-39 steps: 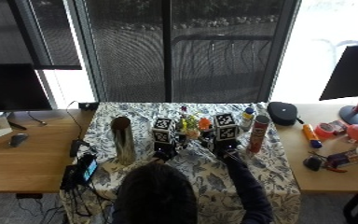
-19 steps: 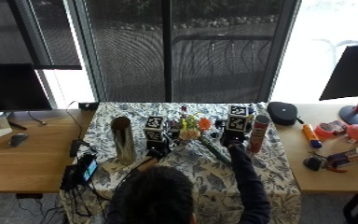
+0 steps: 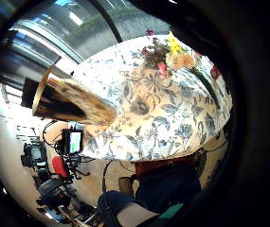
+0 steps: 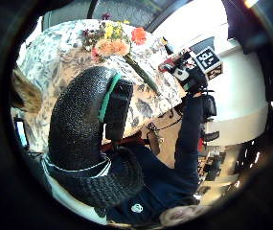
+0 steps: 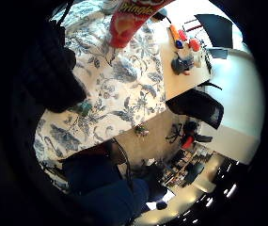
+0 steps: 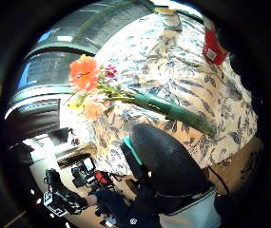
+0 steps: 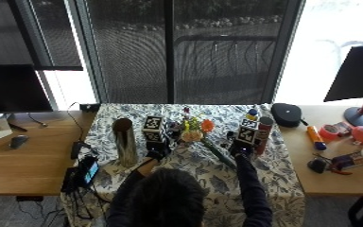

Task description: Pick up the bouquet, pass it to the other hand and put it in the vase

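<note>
From the outside view, you sit at a table covered with a flowered cloth [image 7: 276,189], and the bouquet [image 7: 200,135] lies on this cloth between your two hands, its green stem pointing toward your right side. Your left hand [image 7: 156,152] is just beside the flowers and your right hand [image 7: 241,150] is near the end of the stem; in this view I cannot tell how the fingers of either hand are placed. The tall metallic vase [image 7: 125,142] stands upright on the cloth to the left of your left hand, apart from the bouquet. A red can [image 7: 263,135] stands just to the right of your right hand. In the left little finger side palm view, the vase [image 3: 70,101] appears close to the palm and the bouquet [image 3: 172,54] lies on the cloth farther away, not touched. In the left thumb side palm view, one gloved finger [image 4: 78,129] is curled and holds nothing, and the bouquet [image 4: 114,43] rests on the cloth beyond it. In the right little finger side palm view, the red can [image 5: 129,21] stands on the cloth. In the right thumb side palm view, the bouquet [image 6: 120,97] lies on the cloth with its green stem stretched out, and your gloved thumb [image 6: 168,161] is near the stem but apart from it, gripping nothing.
</note>
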The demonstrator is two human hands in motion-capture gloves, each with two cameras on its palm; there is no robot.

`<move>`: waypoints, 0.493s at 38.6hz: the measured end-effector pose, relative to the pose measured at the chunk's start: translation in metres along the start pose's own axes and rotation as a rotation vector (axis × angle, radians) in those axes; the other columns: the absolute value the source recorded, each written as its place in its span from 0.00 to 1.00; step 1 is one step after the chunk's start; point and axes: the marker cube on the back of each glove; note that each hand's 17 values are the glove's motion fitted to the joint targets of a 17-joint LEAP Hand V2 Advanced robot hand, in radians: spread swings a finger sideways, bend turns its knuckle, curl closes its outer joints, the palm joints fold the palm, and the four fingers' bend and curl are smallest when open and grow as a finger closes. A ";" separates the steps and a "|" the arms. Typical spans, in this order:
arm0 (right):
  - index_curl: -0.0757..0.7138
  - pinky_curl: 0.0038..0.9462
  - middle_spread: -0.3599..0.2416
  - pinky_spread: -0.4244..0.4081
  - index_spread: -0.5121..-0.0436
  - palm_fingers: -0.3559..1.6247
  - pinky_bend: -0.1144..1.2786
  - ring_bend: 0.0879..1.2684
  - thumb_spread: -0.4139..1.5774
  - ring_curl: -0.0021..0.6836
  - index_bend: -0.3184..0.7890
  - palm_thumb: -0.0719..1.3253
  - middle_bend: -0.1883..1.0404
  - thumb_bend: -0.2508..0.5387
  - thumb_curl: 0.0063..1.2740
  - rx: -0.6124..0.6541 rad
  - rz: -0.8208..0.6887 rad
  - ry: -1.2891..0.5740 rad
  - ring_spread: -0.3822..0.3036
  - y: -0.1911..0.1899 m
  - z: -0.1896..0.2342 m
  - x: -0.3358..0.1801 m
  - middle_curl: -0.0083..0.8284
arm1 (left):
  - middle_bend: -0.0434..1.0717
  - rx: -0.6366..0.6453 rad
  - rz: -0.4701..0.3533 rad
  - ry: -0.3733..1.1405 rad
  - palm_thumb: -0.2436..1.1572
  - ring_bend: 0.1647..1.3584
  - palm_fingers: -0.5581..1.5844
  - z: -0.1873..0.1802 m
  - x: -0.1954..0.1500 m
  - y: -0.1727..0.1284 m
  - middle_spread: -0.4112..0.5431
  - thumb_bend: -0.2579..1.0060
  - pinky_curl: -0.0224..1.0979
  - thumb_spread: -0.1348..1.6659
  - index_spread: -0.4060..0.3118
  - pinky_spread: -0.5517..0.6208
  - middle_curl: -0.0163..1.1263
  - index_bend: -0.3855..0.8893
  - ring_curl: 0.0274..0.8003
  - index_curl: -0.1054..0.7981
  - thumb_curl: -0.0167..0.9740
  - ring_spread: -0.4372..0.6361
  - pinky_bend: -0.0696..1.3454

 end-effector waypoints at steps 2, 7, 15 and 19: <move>0.29 0.37 0.53 0.56 0.77 0.55 0.47 0.44 0.77 0.53 0.36 0.30 0.43 0.29 0.20 0.010 0.039 0.003 0.41 0.020 -0.001 0.004 0.48 | 0.19 -0.012 0.000 0.007 0.32 0.34 0.42 0.005 -0.001 0.000 0.59 0.19 0.31 0.75 0.47 0.69 0.26 0.43 0.35 0.47 0.27 0.58 0.30; 0.29 0.37 0.53 0.56 0.76 0.55 0.47 0.43 0.76 0.53 0.36 0.30 0.42 0.29 0.21 -0.054 -0.010 -0.006 0.40 0.010 0.045 0.002 0.48 | 0.19 -0.049 -0.017 -0.010 0.32 0.34 0.42 0.019 -0.005 -0.004 0.59 0.19 0.32 0.75 0.47 0.69 0.26 0.42 0.35 0.47 0.27 0.58 0.30; 0.29 0.38 0.51 0.54 0.74 0.56 0.48 0.44 0.75 0.54 0.35 0.30 0.40 0.29 0.22 -0.087 -0.073 -0.017 0.40 0.002 0.103 -0.006 0.49 | 0.19 -0.061 -0.016 -0.003 0.32 0.34 0.42 0.026 -0.008 -0.004 0.59 0.19 0.32 0.75 0.47 0.69 0.27 0.42 0.35 0.47 0.28 0.58 0.30; 0.30 0.37 0.51 0.53 0.72 0.57 0.47 0.43 0.75 0.54 0.38 0.35 0.40 0.33 0.23 -0.108 -0.095 -0.008 0.39 0.006 0.124 -0.014 0.50 | 0.19 -0.070 -0.023 -0.004 0.32 0.34 0.42 0.022 -0.007 0.002 0.59 0.19 0.32 0.75 0.47 0.69 0.27 0.42 0.36 0.48 0.28 0.58 0.30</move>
